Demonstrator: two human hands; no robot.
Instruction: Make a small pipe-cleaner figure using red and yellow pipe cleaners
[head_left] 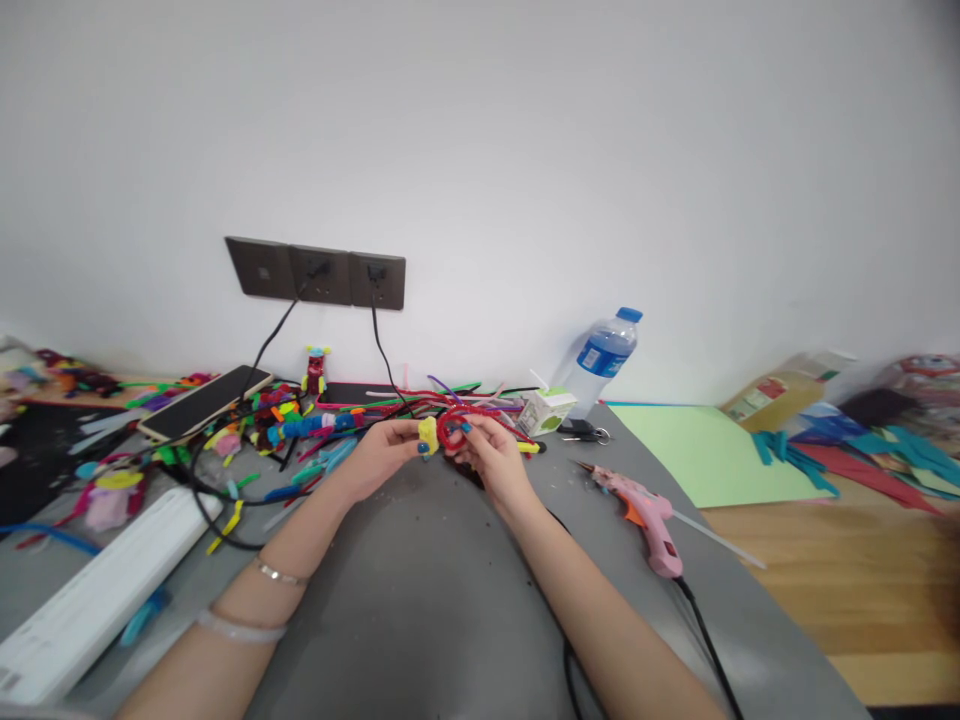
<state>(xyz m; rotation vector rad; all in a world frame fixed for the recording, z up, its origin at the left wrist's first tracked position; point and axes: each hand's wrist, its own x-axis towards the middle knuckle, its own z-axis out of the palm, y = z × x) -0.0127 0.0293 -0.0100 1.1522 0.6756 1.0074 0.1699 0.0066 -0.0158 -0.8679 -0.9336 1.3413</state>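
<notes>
Yellow piece: a small fuzzy item raised above the middle of the desk, just beside the red coil.
Red coil: a looped red strand, in front of the strewn craft stems.
Left hand: fingertips pinching the yellow piece.
Right hand: thumb and fingers gripping the red coil.
Right of the hands: a drink carton near a water bottle with a blue cap; keys just in front; nearer, a pink glue gun lying on its side.
Left of the hands: a twisted-stem figure upright at the back, a phone lying screen up, a long white box nearer.
Wall: dark socket panels with two plugged cords.
</notes>
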